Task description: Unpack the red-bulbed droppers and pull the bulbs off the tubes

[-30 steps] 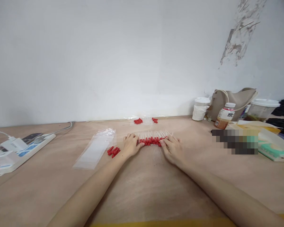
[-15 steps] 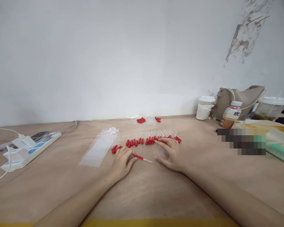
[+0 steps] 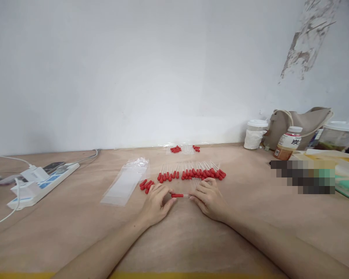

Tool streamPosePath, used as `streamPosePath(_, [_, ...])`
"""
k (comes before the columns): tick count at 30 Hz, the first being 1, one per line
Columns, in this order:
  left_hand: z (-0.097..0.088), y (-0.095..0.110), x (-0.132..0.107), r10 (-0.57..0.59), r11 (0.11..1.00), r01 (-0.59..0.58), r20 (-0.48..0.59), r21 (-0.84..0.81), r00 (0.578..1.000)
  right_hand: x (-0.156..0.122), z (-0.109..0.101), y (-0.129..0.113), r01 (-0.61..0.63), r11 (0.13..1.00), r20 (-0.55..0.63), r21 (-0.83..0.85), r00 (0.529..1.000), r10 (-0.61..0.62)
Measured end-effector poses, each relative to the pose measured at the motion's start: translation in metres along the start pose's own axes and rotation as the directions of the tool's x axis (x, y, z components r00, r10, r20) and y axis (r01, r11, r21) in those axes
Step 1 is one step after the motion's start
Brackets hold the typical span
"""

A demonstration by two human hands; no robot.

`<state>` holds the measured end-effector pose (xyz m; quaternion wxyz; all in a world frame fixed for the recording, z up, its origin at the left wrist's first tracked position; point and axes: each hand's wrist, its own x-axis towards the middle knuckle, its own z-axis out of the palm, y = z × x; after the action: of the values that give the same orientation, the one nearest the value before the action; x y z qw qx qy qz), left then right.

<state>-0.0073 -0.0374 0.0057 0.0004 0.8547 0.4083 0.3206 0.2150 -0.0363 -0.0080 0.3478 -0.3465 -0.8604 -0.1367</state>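
My left hand [image 3: 156, 204] is closed, pinching the end of a red rubber dropper bulb [image 3: 178, 195]. From the bulb's right end runs a clear glass dropper tube [image 3: 186, 196], lying level, and my right hand [image 3: 208, 199] grips its far part between thumb and fingers. Several loose red bulbs [image 3: 147, 186] lie just beyond my left hand. Behind both hands is a row of droppers [image 3: 196, 173], red bulbs toward me and glass tubes pointing away. More clear tubes [image 3: 195, 181] lie beside my right fingers, partly hidden by them.
Clear zip bags [image 3: 123, 184] lie left of the droppers. At the wall is a clear bag [image 3: 187, 149] with more red bulbs. A white power strip [image 3: 46, 186] with cables is on the left; a cup [image 3: 255, 135], a drink bottle [image 3: 289, 143] and a grey handbag [image 3: 308, 120] stand right.
My right hand has taken hold of the glass tube, its fingers closing from a wider spread. The bulb and tube have come level and shorter between my hands.
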Motion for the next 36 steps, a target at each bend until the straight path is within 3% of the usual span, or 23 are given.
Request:
streamPosePath(7, [0.006, 0.005, 0.005, 0.078, 0.997, -0.079, 0.113, 0.002, 0.991, -0.001, 0.002, -0.002, 0.025, 0.999, 0.022, 0.041, 0.999, -0.026])
streamPosePath(21, [0.008, 0.0, -0.001, 0.145, 0.989, -0.148, 0.134, 0.009, 0.98, -0.006, 0.002, 0.001, 0.069, 0.995, 0.035, 0.076, 0.997, -0.072])
streamPosePath(29, [0.006, 0.005, -0.004, 0.155, 0.988, -0.155, 0.093, -0.004, 0.984, -0.005, 0.002, 0.0, 0.077, 0.989, -0.022, 0.127, 0.997, -0.074])
streamPosePath(33, [0.006, 0.003, -0.007, 0.121, 0.992, -0.117, 0.081, -0.053, 0.989, -0.006, 0.001, 0.003, 0.079, 0.987, -0.054, 0.138, 0.996, -0.072])
streamPosePath(36, [-0.001, -0.008, -0.007, -0.025, 0.995, 0.022, -0.023, -0.095, 0.999, -0.009, 0.0, 0.013, -0.029, 0.993, -0.093, 0.117, 0.995, 0.04])
